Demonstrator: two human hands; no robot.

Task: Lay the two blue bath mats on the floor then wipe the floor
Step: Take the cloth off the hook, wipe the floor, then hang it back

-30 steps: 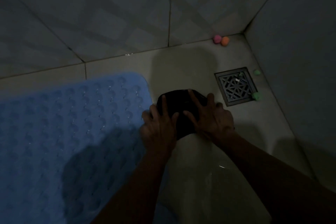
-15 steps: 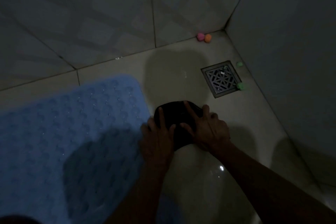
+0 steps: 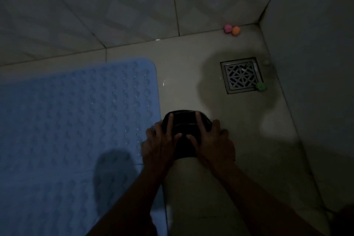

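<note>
Lighting: very dim, grainy, colours muted; the source seems to sit behind the person. Shadows: a broad one across the tiled floor (image 3: 191, 67) around the drain grate (image 3: 241, 75), another on the blue bath mat (image 3: 72, 120). Small wet glints; wall lines bow toward the edges.

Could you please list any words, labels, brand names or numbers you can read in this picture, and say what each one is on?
None: no text can be read anywhere. The blue bath mat shows only a raised wavy pattern, the dark cloth under both hands shows only folds, and the floor drain has only a cut-out grille. The picture is dim.
</note>
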